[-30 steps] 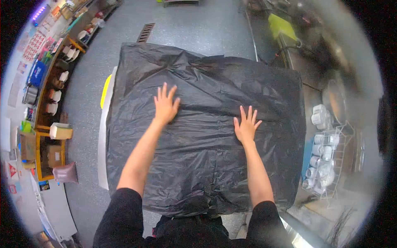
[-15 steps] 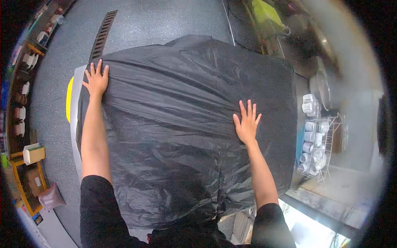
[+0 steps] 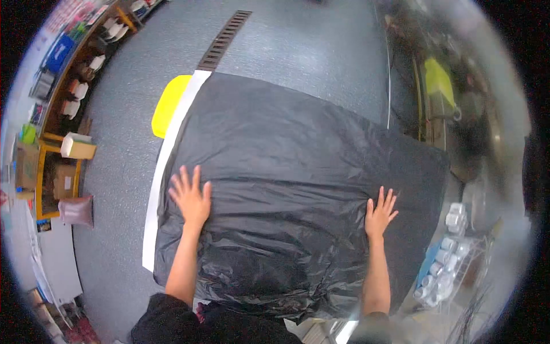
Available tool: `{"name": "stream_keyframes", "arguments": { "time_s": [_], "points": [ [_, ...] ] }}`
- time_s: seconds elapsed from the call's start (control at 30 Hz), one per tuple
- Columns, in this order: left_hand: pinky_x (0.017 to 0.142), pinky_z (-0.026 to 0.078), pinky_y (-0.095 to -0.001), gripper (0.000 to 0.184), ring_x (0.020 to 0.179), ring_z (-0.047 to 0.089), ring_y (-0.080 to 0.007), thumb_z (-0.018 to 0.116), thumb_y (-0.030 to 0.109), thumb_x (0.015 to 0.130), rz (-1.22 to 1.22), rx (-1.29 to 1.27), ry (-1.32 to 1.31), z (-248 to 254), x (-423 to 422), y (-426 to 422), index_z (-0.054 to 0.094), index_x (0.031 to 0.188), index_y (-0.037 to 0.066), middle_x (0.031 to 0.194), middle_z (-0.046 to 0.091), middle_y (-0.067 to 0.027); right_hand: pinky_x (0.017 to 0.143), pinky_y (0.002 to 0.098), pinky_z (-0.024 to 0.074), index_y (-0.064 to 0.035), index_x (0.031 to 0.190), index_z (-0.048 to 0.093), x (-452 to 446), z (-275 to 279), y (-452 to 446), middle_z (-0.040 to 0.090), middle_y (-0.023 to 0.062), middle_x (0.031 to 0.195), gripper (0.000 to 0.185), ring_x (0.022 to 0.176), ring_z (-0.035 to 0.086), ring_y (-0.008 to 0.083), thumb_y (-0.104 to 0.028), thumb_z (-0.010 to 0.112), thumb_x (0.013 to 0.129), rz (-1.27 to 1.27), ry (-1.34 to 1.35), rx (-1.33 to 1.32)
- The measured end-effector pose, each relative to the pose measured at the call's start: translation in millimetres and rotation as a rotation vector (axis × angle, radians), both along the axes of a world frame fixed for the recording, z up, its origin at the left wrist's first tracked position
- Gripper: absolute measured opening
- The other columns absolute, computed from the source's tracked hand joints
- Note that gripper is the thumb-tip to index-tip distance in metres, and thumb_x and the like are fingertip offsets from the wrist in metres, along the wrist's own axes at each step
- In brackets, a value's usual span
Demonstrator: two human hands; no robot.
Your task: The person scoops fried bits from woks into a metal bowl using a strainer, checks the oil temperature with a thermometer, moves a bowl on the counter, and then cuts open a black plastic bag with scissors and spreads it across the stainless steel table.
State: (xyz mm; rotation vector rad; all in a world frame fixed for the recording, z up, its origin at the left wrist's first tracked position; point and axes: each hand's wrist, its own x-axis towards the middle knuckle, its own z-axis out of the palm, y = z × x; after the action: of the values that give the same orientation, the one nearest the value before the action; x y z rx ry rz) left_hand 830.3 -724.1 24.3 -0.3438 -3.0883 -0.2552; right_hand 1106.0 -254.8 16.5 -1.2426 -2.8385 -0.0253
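Note:
A large black plastic sheet (image 3: 275, 132), perhaps a big bag, is spread over a table. Its far half looks fairly smooth, while the near half is bunched and wrinkled toward my body. My left hand (image 3: 193, 199) lies on the sheet near its left side, fingers spread. Farther right, my right hand (image 3: 380, 217) rests on the sheet with its palm down and fingers stretched out. Neither hand grips anything. Along the left, a white table edge (image 3: 163, 172) shows beside the plastic.
A yellow rounded object (image 3: 172, 108) juts out beyond the table's left edge. A floor drain grate (image 3: 226, 40) lies past the far corner. To the right stands a wire rack of white cups (image 3: 441, 272). Shelves with containers (image 3: 80, 86) line the left, near a cardboard box (image 3: 78, 146).
Both hands have slid over the sheet toward my body. Creases in the far part have flattened and gathered nearer me. The camera view has also shifted.

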Motion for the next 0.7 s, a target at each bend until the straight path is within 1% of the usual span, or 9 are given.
{"name": "stream_keyframes", "arguments": {
  "time_s": [0.03,0.13,0.23,0.3,0.4,0.47,0.53,0.6,0.7],
  "points": [
    [0.114,0.010,-0.0636,0.059,0.146,0.013,-0.0446,0.049,0.045,0.097,0.093,-0.023,-0.004,-6,11,-27,0.037,0.150,0.023,0.161,0.019,-0.0151,0.110,0.0698,0.0123,-0.0266,0.153,0.030,-2,-1,-7,0.020,0.0092,0.161,0.060,0.148,0.015,0.0372,-0.047,0.045,0.098,0.013,-0.006,-0.006],
    [0.115,0.009,-0.0635,0.057,0.147,0.012,-0.0442,0.045,0.043,0.099,-0.031,-0.032,-0.017,1,2,-63,0.034,0.152,0.023,0.162,0.017,-0.0131,0.110,0.0695,0.0137,-0.0247,0.153,0.029,-9,6,-22,0.019,0.0128,0.161,0.061,0.148,0.015,0.0393,-0.047,0.045,0.098,0.042,-0.030,-0.037],
    [0.115,0.016,-0.0615,0.056,0.145,0.017,-0.0456,0.044,0.041,0.100,-0.138,-0.084,0.011,-3,-32,-70,0.035,0.151,0.020,0.160,0.022,-0.0146,0.111,0.0689,0.0158,-0.0226,0.153,0.029,0,20,-29,0.019,0.0169,0.160,0.061,0.147,0.015,0.0422,-0.046,0.045,0.099,-0.003,0.036,-0.104],
    [0.112,0.022,-0.0618,0.056,0.143,0.022,-0.0470,0.049,0.035,0.098,-0.153,-0.017,0.088,8,-29,-79,0.035,0.150,0.018,0.158,0.024,-0.0191,0.111,0.0674,0.0178,-0.0206,0.152,0.031,32,26,-47,0.020,0.0194,0.159,0.059,0.145,0.017,0.0452,-0.042,0.046,0.099,-0.077,0.182,-0.139],
    [0.109,0.026,-0.0629,0.060,0.141,0.023,-0.0494,0.055,0.031,0.094,-0.081,0.161,0.251,35,48,-92,0.036,0.149,0.016,0.158,0.022,-0.0208,0.109,0.0664,0.0218,-0.0130,0.149,0.034,121,37,-74,0.025,0.0243,0.155,0.057,0.143,0.022,0.0466,-0.036,0.049,0.099,-0.136,0.390,-0.118],
    [0.108,0.022,-0.0685,0.062,0.143,0.019,-0.0491,0.052,0.038,0.096,0.096,0.102,0.081,40,119,-107,0.033,0.151,0.018,0.160,0.016,-0.0187,0.108,0.0655,0.0223,-0.0116,0.148,0.034,199,33,-93,0.027,0.0276,0.153,0.059,0.141,0.025,0.0480,-0.037,0.051,0.098,-0.238,0.406,0.021],
    [0.106,0.017,-0.0740,0.066,0.145,0.013,-0.0466,0.047,0.045,0.097,0.310,0.034,-0.328,44,166,-123,0.025,0.154,0.020,0.162,0.010,-0.0176,0.109,0.0689,0.0162,-0.0151,0.152,0.027,271,23,-118,0.019,0.0289,0.156,0.064,0.144,0.016,0.0490,-0.044,0.047,0.099,-0.593,0.160,0.013],
    [0.104,0.018,-0.0764,0.070,0.146,0.011,-0.0468,0.043,0.051,0.098,0.152,-0.136,-0.206,5,178,-160,0.018,0.156,0.022,0.162,0.008,-0.0174,0.109,0.0716,0.0114,-0.0177,0.155,0.020,317,21,-139,0.011,0.0287,0.158,0.067,0.146,0.009,0.0486,-0.050,0.041,0.099,-0.762,0.044,-0.120],
    [0.104,0.022,-0.0751,0.070,0.145,0.013,-0.0484,0.046,0.049,0.097,0.140,-0.123,-0.302,15,166,-169,0.018,0.156,0.022,0.162,0.007,-0.0173,0.107,0.0745,0.0060,-0.0214,0.157,0.012,342,17,-149,0.000,0.0276,0.159,0.070,0.147,-0.002,0.0471,-0.057,0.032,0.100,-0.830,0.004,-0.256]
  ]
}}
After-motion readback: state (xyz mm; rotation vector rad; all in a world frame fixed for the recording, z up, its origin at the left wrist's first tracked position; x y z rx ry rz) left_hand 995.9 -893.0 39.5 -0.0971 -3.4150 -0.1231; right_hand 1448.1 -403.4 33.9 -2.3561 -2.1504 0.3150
